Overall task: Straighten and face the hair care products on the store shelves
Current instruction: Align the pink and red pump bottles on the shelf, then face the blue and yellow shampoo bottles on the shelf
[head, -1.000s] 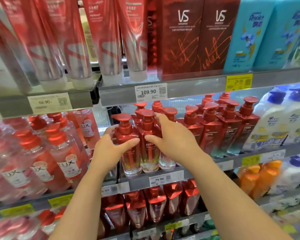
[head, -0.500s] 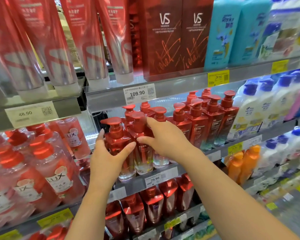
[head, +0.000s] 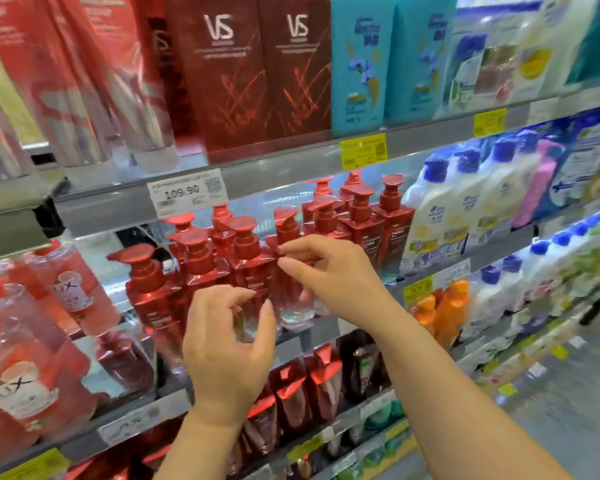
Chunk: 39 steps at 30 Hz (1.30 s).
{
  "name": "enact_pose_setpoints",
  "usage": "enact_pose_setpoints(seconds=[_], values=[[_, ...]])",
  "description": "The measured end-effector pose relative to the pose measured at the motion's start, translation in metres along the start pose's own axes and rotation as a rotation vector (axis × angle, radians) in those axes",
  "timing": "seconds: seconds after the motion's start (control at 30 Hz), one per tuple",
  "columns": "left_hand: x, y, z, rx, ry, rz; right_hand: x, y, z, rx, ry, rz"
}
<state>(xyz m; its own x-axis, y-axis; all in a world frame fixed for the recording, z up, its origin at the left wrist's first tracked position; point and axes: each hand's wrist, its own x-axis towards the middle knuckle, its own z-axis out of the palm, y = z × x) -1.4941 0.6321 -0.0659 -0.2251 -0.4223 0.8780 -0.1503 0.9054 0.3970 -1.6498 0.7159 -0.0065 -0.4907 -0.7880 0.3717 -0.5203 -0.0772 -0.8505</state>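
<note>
- Red pump bottles [head: 201,271] stand in a tight cluster on the middle shelf [head: 326,327], near its front edge; their lower parts are clear and their pump heads point different ways.
- One red pump bottle [head: 153,292] stands a little apart at the left end of the cluster, its pump head turned to the left.
- A second group of the same bottles [head: 364,223] stands further back and to the right on that shelf, just beside the white bottles with blue caps [head: 440,216].
- The left hand [head: 227,351] is in front of the cluster with fingers loosely curled around nothing, thumb spread; whether its fingertips touch a bottle I cannot tell.
- The right hand [head: 329,271] reaches in from the right, its thumb and forefinger close together at the shoulder of a bottle in the cluster; the picture is too blurred to tell whether they pinch it.
- Both forearms cross the lower shelf and hide part of its front edge.
- On the top shelf stand dark red boxes [head: 257,71] marked VS, with red tubes [head: 94,81] to their left and light blue bottles [head: 361,64] to their right.
- A white price tag [head: 187,194] reading 109.90 hangs on the top shelf's front edge, a yellow tag [head: 363,151] to its right.
- Pink bottles [head: 25,368] marked LUX fill the shelf at the left.
- Red refill pouches [head: 309,386] stand on the lower shelf under the cluster, and orange bottles [head: 444,310] further right.
</note>
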Motion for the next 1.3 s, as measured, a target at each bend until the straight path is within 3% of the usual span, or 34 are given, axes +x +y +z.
enact_pose_setpoints(seconds=[0.47,0.87,1.3], values=[[0.028,0.157,0.201,-0.182,-0.389,-0.135,-0.023,0.099,-0.229,0.043,0.054,0.137],[0.029,0.288,0.349,-0.364,-0.487,-0.153,-0.074,0.159,-0.410,-0.013,0.256,0.245],[0.062,0.341,0.505,-0.347,-0.612,-0.191,-0.064,0.240,-0.541,-0.102,0.407,0.378]])
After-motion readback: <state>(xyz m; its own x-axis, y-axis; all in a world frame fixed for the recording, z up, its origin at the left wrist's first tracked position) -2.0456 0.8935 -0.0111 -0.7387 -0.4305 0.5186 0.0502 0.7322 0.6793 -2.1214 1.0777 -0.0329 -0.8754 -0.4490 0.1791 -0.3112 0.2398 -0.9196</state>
